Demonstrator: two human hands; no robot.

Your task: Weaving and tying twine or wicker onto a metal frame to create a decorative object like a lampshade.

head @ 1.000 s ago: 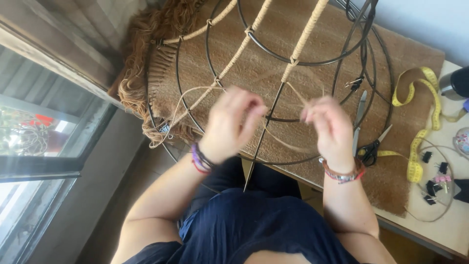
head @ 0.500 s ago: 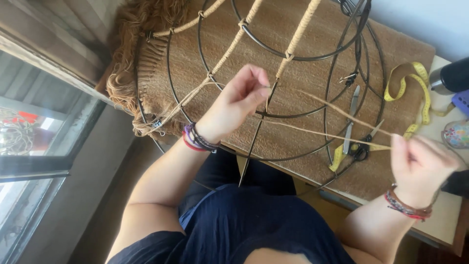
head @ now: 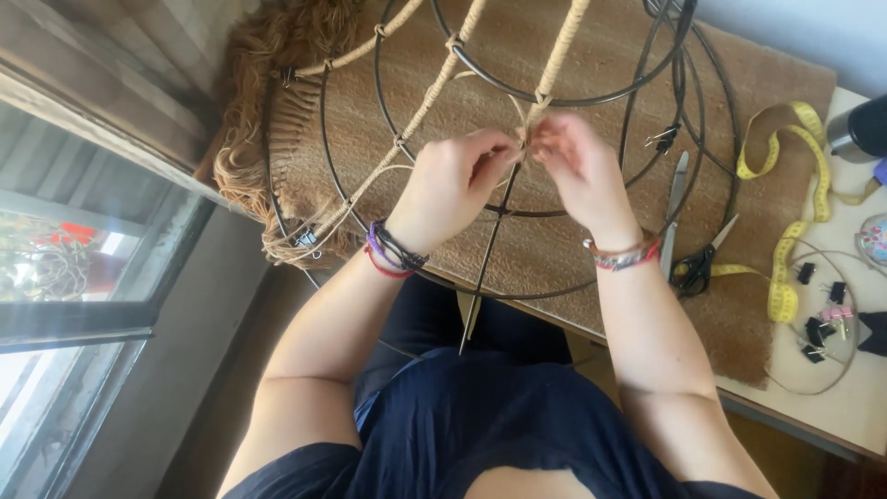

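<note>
We pinch thin tan cord (head: 525,118) between both hands, left hand (head: 453,185) and right hand (head: 577,171) fingers clenched on it, at the black wire dome frame (head: 504,92) rib on the bench (head: 878,407), to tension a knot.

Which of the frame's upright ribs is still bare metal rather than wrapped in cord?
The dark rib running down below the hands, toward the person's lap. The ribs above and to its left are wound in tan cord; this one shows only black wire.

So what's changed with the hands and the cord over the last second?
The right hand, which had pulled the cord out far to the right, has come back to the left hand; both now pinch the jute cord at a wire frame rib. Scissors and tape measure stayed put.
</note>
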